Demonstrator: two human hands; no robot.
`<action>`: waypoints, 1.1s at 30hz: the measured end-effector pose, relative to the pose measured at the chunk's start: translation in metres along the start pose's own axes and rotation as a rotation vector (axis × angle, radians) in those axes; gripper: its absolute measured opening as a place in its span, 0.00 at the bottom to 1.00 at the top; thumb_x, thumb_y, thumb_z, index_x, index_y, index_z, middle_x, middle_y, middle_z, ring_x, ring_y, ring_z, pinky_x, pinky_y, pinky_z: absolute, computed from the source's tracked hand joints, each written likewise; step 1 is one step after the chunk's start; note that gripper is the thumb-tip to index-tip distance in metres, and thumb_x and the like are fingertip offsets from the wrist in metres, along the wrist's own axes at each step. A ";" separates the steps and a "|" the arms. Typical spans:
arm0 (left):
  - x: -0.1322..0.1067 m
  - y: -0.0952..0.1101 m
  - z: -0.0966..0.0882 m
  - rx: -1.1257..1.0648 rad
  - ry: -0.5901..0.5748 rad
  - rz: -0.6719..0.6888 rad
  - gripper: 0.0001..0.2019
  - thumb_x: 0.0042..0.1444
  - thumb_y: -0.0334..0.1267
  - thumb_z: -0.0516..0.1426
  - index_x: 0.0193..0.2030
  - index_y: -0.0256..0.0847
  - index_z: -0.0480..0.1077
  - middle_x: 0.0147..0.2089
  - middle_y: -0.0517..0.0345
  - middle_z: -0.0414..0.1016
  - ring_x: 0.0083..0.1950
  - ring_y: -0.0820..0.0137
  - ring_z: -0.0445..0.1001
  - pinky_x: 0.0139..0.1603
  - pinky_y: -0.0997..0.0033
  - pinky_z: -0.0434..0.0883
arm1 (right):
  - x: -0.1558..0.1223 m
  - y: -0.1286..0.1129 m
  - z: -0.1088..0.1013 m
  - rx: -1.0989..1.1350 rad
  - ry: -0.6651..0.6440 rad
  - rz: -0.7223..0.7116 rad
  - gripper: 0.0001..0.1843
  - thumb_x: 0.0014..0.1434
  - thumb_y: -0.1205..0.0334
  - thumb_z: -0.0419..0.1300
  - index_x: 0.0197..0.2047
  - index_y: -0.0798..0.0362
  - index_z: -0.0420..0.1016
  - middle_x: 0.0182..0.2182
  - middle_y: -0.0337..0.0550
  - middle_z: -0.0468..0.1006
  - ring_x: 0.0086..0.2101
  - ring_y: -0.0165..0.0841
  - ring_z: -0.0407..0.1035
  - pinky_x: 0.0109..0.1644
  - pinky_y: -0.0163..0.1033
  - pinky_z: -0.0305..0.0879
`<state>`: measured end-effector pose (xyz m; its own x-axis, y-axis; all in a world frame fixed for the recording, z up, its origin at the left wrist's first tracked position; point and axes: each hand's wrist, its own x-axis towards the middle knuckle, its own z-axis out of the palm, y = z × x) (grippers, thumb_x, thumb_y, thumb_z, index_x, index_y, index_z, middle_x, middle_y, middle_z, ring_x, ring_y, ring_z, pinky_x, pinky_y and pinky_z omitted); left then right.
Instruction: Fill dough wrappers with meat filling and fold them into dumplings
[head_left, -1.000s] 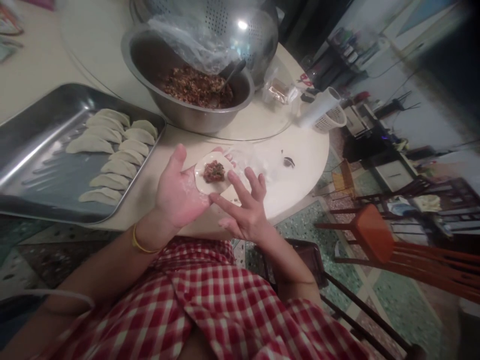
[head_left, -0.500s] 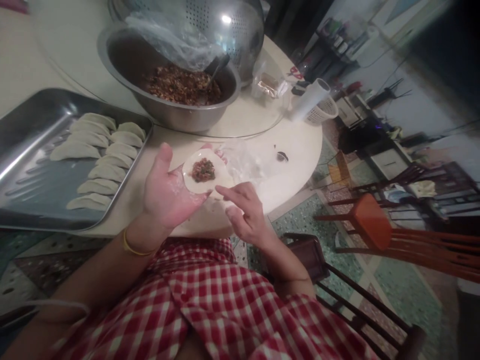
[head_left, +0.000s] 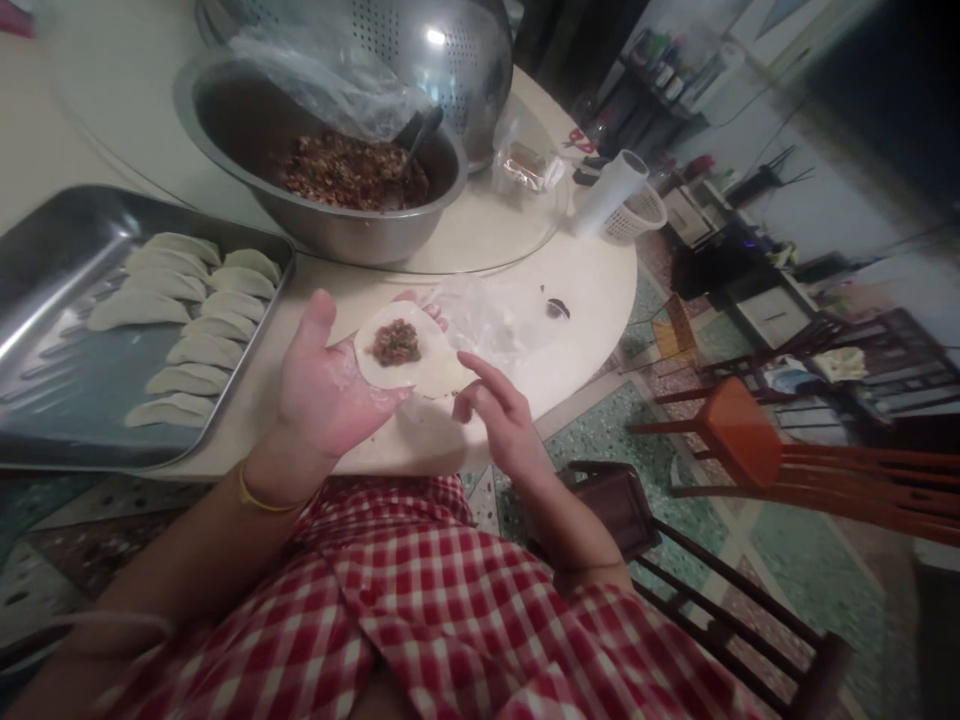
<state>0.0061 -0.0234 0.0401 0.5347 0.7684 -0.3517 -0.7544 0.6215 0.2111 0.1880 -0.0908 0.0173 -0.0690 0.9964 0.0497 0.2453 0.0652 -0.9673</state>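
My left hand [head_left: 330,385] is palm up, fingers stretched out beneath a round dumpling wrapper [head_left: 369,372], holding it on the fingers. A small mound of meat filling [head_left: 396,343] with green flecks sits on the dough. More pale dough reaches right of the mound; whether it is a second wrapper I cannot tell. My right hand [head_left: 499,415] is close to that right edge, its index finger extended and the others curled loosely, holding nothing visible. Floury smears mark the left palm. Folded dumplings [head_left: 204,350] lie in two rows on the metal tray [head_left: 75,400] at left.
A steel bowl [head_left: 360,235] of filling with a utensil in it stands behind my hands, partly under plastic film. Behind it is a perforated colander [head_left: 480,90]. Clear plastic [head_left: 487,325], a roll [head_left: 611,190] and a white basket [head_left: 637,215] are to the right. Chairs [head_left: 742,430] stand beyond the table.
My right hand has drawn a little to the right, its index finger moving from the wrapper's near edge toward the right edge. The view has shifted slightly; the left hand still supports the wrapper.
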 end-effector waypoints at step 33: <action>-0.005 -0.003 0.009 0.032 0.086 -0.054 0.36 0.68 0.62 0.39 0.60 0.32 0.70 0.57 0.42 0.79 0.70 0.50 0.65 0.73 0.41 0.55 | 0.018 0.019 -0.009 -1.041 0.279 -0.830 0.18 0.64 0.70 0.55 0.54 0.48 0.77 0.46 0.45 0.75 0.43 0.35 0.65 0.48 0.42 0.62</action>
<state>0.0085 -0.0275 0.0492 0.5387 0.7183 -0.4402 -0.7121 0.6675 0.2177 0.2000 -0.0712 0.0017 -0.3863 0.6138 0.6885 0.8463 0.5327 -0.0001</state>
